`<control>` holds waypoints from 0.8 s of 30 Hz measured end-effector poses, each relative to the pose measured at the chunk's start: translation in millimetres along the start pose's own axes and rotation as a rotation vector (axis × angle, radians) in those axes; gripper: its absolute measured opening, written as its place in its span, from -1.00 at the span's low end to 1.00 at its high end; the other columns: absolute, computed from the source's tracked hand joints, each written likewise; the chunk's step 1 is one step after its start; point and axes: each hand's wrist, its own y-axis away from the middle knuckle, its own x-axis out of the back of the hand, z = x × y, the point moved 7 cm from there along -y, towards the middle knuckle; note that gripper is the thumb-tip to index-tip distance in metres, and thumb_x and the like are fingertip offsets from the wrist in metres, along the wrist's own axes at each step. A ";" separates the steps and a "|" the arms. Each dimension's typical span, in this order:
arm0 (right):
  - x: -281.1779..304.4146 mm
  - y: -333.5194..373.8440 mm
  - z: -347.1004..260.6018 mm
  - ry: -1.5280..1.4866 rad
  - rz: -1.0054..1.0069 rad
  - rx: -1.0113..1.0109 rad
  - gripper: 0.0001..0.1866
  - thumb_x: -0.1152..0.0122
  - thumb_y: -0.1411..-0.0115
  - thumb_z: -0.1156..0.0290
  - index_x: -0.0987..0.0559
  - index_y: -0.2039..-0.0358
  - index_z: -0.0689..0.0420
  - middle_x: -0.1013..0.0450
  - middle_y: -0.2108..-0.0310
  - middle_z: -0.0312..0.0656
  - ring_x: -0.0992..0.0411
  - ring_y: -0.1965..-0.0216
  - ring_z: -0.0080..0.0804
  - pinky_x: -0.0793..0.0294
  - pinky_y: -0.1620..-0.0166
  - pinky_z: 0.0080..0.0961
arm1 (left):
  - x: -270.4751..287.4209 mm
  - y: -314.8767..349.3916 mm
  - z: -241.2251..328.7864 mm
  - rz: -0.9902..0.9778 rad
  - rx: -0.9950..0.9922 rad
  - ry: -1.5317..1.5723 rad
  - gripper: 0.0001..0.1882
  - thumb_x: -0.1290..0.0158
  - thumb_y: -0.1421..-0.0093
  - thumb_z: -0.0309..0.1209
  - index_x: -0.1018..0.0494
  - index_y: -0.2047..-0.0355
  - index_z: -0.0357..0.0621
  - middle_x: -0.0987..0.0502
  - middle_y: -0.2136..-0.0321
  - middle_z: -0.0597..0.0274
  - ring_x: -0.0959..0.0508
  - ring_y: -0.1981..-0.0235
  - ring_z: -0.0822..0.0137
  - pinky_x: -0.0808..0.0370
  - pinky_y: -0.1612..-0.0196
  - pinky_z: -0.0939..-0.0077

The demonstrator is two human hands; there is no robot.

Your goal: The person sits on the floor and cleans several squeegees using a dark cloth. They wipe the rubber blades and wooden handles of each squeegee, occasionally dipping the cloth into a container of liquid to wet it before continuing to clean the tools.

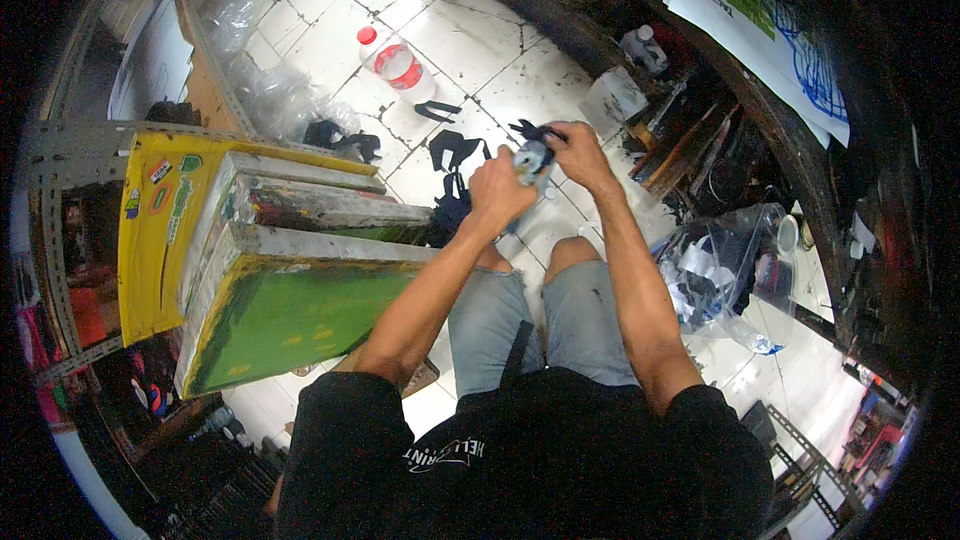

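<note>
In front of my knees, my left hand (503, 187) is closed around a roundish grey-white and bluish thing (531, 162), whose kind I cannot make out. Close beside it, my right hand (580, 154) pinches a piece of black material (537, 130), which sticks out to the left past my fingers. The round thing and the black piece are next to each other, but whether they are joined is hidden. On the tiles left of my hands lie a black fabric-like scrap (453, 149), a black loop (437, 110) and a dark heap (452, 208).
A clear plastic bottle with a red cap (397, 66) lies on the tiled floor ahead. Framed panels, one green (300, 315), lean at my left beside clear plastic bags (280, 90). At right are a clear bag with scraps (715, 265) and a cluttered dark shelf (700, 135).
</note>
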 end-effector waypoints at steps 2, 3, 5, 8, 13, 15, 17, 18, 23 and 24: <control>-4.2 1.4 -19.8 -0.146 0.048 -0.082 -0.86 -0.11 -0.15 0.52 -0.60 0.33 0.29 -0.54 0.50 -0.07 -0.45 0.47 -0.37 -0.42 0.32 -0.40 | 10.6 10.2 -14.1 0.164 -0.012 0.062 -0.46 -0.23 0.08 -0.15 -0.37 0.17 -0.22 -0.56 0.40 -0.15 -0.58 0.34 -0.15 -0.50 0.26 0.05; -7.8 1.7 -10.2 -0.369 0.043 -0.146 -0.85 -0.10 -0.17 0.53 -0.59 0.31 0.30 -0.54 0.48 -0.08 -0.45 0.46 -0.41 -0.42 0.33 -0.44 | 14.6 13.2 -24.2 0.258 -0.017 0.101 -0.47 -0.24 0.09 -0.18 -0.35 0.16 -0.18 -0.56 0.41 -0.14 -0.58 0.34 -0.15 -0.49 0.26 0.06; -21.6 2.3 15.4 -0.817 0.032 -0.269 -0.84 -0.08 -0.20 0.53 -0.57 0.28 0.33 -0.54 0.45 -0.12 -0.44 0.44 -0.47 -0.42 0.35 -0.52 | 21.4 17.1 -46.9 0.404 -0.050 0.273 -0.44 -0.28 0.14 -0.31 -0.36 0.11 -0.13 -0.57 0.37 -0.10 -0.57 0.30 -0.13 -0.47 0.24 0.07; -19.0 16.0 25.9 -1.216 0.021 -0.334 -0.77 -0.02 -0.23 0.57 -0.46 0.11 0.37 -0.50 0.21 -0.05 -0.49 0.28 -0.38 -0.53 0.20 -0.47 | 26.5 19.1 -86.7 0.618 -0.001 0.310 -0.44 -0.29 0.15 -0.35 -0.35 0.12 -0.15 -0.56 0.35 -0.12 -0.56 0.29 -0.14 -0.47 0.23 0.09; -5.0 40.3 25.5 -1.599 -0.011 -0.240 -0.72 0.04 -0.24 0.58 -0.37 0.05 0.40 -0.44 0.08 0.10 -0.50 0.16 -0.12 -0.55 0.09 -0.34 | 24.6 16.6 -141.0 0.814 0.190 0.402 -0.44 -0.31 0.12 -0.33 -0.35 0.11 -0.20 -0.53 0.28 -0.14 -0.54 0.23 -0.11 -0.43 0.15 0.13; 1.8 49.7 20.6 -1.623 -0.032 -0.261 -0.69 0.06 -0.25 0.54 -0.33 0.01 0.41 -0.40 0.05 0.18 -0.47 0.14 -0.08 -0.53 0.10 -0.36 | 17.3 17.4 -157.9 0.876 0.267 0.418 -0.42 -0.30 0.10 -0.33 -0.34 0.08 -0.20 -0.51 0.25 -0.16 -0.52 0.18 -0.11 -0.41 0.10 0.14; 9.3 60.0 25.1 -1.540 0.033 -0.299 -0.61 0.08 -0.28 0.46 -0.28 -0.07 0.41 -0.35 -0.01 0.24 -0.44 0.12 -0.18 -0.49 0.16 -0.44 | 15.4 18.1 -167.0 0.917 0.321 0.428 -0.40 -0.29 0.09 -0.35 -0.31 0.04 -0.22 -0.49 0.20 -0.18 -0.49 0.14 -0.13 -0.38 0.05 0.14; 16.0 65.5 25.4 -1.499 0.061 -0.303 -0.64 0.03 -0.26 0.50 -0.32 -0.02 0.42 -0.39 0.04 0.20 -0.45 0.16 -0.21 -0.49 0.17 -0.46 | 15.3 19.2 -169.3 0.928 0.339 0.432 -0.39 -0.28 0.08 -0.37 -0.30 0.02 -0.23 -0.47 0.17 -0.19 -0.48 0.11 -0.13 -0.37 0.02 0.14; 37.9 102.8 55.6 -1.203 0.268 -0.377 -0.75 -0.05 -0.22 0.57 -0.44 0.10 0.39 -0.49 0.24 -0.05 -0.48 0.33 -0.39 -0.50 0.20 -0.50 | 21.1 21.7 -159.6 0.930 0.328 0.355 -0.12 -0.23 0.03 -0.48 0.03 -0.22 -0.36 -0.07 -0.19 -0.40 -0.21 -0.19 -0.24 -0.14 -0.24 0.09; 41.5 111.9 64.4 -1.099 0.323 -0.416 -0.77 -0.05 -0.23 0.56 -0.46 0.12 0.38 -0.50 0.28 -0.09 -0.47 0.36 -0.42 -0.50 0.24 -0.53 | 23.9 26.1 -153.3 0.965 0.269 0.265 -0.09 -0.23 0.03 -0.47 0.07 -0.23 -0.37 0.01 -0.22 -0.40 -0.13 -0.23 -0.25 -0.09 -0.26 0.07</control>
